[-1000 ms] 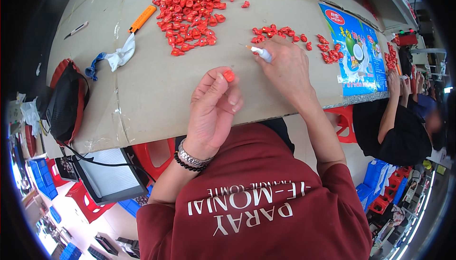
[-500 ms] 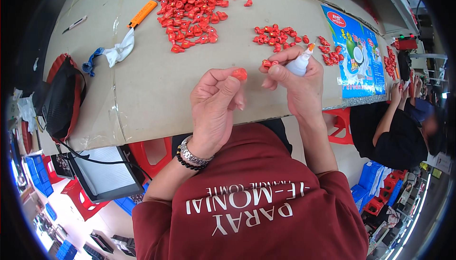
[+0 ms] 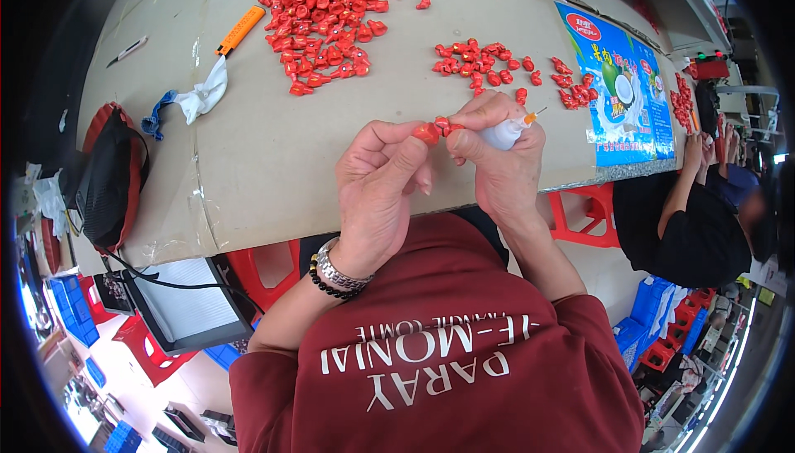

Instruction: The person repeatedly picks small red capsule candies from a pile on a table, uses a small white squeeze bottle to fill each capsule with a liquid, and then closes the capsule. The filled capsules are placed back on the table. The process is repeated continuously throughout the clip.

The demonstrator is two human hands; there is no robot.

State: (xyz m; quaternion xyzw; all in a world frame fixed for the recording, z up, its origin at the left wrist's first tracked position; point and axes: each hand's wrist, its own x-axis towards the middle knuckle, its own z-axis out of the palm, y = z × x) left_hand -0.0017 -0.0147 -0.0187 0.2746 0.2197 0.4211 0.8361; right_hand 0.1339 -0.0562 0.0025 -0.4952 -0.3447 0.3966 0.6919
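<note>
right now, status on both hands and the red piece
Left hand pinches a small red piece at its fingertips. Right hand grips a white glue bottle, fingers meeting the piece. Both raised over the table; nothing between them.

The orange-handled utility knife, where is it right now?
In the head view, the utility knife lies on the table's far left, just left of the big red pile, touching the white rag.

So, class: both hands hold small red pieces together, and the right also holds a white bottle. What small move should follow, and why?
Probably press the red pieces together: left hand and right hand already pinch them touching, with the white nozzle bottle pointing away.
</note>
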